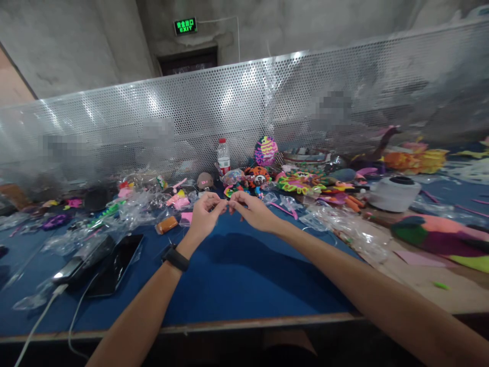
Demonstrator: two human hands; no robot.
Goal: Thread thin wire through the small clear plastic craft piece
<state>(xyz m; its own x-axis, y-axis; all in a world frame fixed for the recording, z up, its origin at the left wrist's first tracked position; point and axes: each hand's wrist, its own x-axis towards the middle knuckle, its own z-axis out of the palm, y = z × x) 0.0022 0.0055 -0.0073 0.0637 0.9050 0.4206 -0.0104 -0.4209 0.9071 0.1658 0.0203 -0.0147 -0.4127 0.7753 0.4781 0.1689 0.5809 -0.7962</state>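
My left hand and my right hand meet fingertip to fingertip above the blue table cover, pinching a very small piece between them; it is too tiny to identify. A black band sits on my left wrist. Just beyond the fingers lie colourful clay craft figures and crumpled clear plastic bags. An orange clay block and a pink piece lie left of my left hand.
A perforated metal screen closes the table's far side. A water bottle stands before it. Two phones with a white cable lie at left. A white roll and big colourful clay shapes sit at right.
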